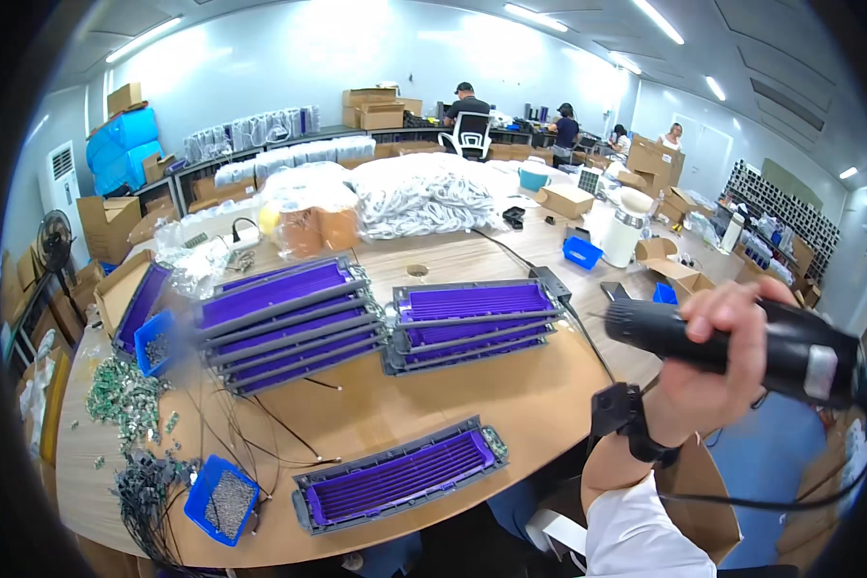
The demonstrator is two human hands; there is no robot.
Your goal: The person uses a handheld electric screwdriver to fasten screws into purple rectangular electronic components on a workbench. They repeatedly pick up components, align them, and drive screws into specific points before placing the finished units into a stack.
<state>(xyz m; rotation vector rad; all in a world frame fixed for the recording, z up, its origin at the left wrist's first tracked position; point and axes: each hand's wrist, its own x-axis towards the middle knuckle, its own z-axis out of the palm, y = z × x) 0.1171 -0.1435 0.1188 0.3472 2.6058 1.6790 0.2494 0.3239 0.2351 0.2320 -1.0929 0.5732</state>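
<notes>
Right hand at 3 o'clock, grip wrapped tight round black powered screwdriver, nose toward 9. Looks rigid, moderately heavy, smooth shell; best held mid-barrel, clear of trailing cord. Left hand out of view. Purple-slatted tray on table at 6.

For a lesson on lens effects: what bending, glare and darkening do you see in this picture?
Head view: the round wooden table edge bows strongly; ceiling strip lights flare white and wash out the far wall; black vignette rings the frame; the right hand gripping a black handheld power tool looms large and soft.
</notes>
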